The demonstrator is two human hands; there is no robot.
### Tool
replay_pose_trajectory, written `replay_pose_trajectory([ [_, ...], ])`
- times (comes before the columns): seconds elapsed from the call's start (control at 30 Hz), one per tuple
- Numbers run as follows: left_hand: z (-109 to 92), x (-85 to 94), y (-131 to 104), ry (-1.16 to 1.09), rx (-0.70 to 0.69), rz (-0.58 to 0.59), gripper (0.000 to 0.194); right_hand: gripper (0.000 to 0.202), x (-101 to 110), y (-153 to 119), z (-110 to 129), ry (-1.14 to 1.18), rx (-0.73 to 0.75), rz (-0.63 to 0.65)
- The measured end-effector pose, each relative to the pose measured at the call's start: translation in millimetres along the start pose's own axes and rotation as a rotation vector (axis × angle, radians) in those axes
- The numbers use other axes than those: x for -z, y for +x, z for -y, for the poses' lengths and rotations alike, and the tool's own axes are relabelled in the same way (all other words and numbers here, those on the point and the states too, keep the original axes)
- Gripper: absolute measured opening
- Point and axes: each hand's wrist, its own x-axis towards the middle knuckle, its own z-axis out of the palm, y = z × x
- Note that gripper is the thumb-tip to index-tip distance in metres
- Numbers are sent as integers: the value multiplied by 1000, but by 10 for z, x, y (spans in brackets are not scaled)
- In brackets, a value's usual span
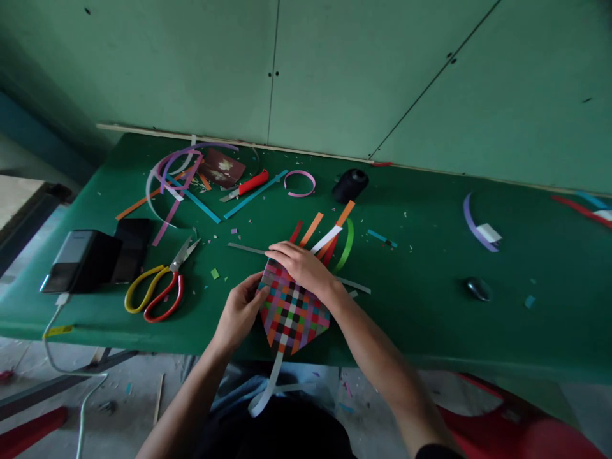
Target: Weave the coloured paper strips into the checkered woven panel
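Observation:
A many-coloured checkered piece woven from flat strips (pixel 294 312) lies at the table's front edge, loose strip ends sticking out at its far side. My left hand (pixel 241 309) grips its left edge, thumb on top and fingers underneath. Across its far part lies my right hand (pixel 301 262), fingers stretched to the left and resting on it; the thumb is hidden. A thin grey strip (pixel 248 248) runs out to the left by the right fingertips. From the near corner a long pale strip (pixel 270 386) hangs over the edge towards my lap.
Left of my hands lie scissors (pixel 165 280) with yellow and red handles, a black power bank (pixel 79 261) and a dark phone (pixel 131 245). Behind are a red-handled knife (pixel 251 183), loose strips (pixel 201 201) and a black thread spool (pixel 350 185). A dark mouse-like object (pixel 478 289) sits right.

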Motion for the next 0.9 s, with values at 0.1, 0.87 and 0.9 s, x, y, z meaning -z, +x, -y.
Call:
replay_pose_trajectory([
  [0.1, 3, 33, -28, -55, 32, 39, 45, 45, 29, 18, -23, -65, 37, 21],
  [0.87, 58, 156, -103, -225, 154, 111, 67, 42, 59, 55, -29, -153, 26, 101],
  [0.9, 53, 154, -104, -229, 157, 108, 67, 42, 72, 52, -30, -152, 29, 104],
])
